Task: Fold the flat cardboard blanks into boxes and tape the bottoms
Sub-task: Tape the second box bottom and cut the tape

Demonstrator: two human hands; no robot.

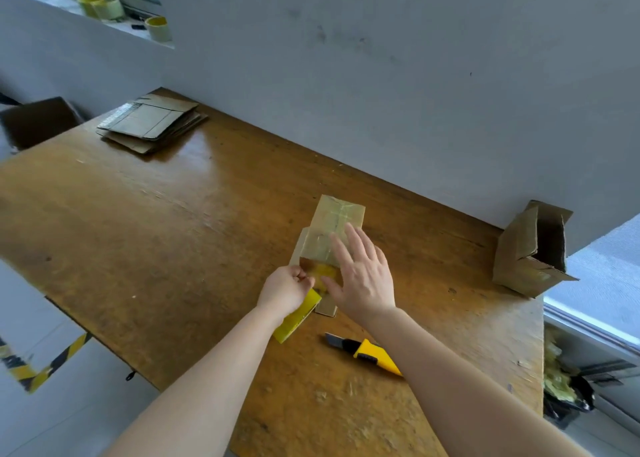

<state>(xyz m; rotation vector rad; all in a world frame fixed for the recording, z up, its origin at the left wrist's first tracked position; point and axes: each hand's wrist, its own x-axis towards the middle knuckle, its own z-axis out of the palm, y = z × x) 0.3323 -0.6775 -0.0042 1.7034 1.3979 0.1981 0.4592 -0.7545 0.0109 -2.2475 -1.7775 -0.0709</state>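
The box is lying on the surface, long axis running away from the person. The right hand, fingers flat, is pressing its taped face; the left hand is gripping the tape roll (at the near end).

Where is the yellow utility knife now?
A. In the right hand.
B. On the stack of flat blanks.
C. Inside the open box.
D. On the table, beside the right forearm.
D: the utility knife lies on the table beside the right forearm; the left hand grips the tape roll, and the right hand presses flat on the box being taped.
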